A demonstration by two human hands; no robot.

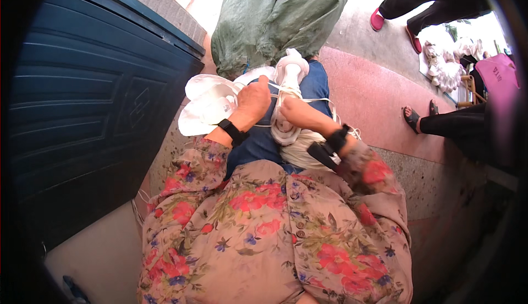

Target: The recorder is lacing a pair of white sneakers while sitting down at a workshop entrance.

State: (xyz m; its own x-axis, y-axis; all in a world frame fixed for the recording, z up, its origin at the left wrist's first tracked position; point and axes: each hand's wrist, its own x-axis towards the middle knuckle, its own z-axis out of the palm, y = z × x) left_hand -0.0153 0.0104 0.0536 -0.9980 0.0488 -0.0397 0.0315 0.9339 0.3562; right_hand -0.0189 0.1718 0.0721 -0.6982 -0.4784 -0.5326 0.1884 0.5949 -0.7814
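Observation:
A white bundle of cloth or fibre (288, 73) stands upright on my lap, bound with thin white cord (316, 101). My left hand (253, 101) is closed around the cord at the bundle's left side. Gripping the bundle's lower part is my right hand (293, 112), with the cord running across it. Both wrists wear black bands. A blue cloth (316, 81) lies under the bundle. White plastic bags (208, 103) sit just left of my left hand.
A big green woven sack (275, 21) stuffed with pale fibre stands right ahead. A dark blue metal door (93, 95) fills the left. Other people's legs and feet (412, 118) are at the right, on a pink floor strip (374, 92).

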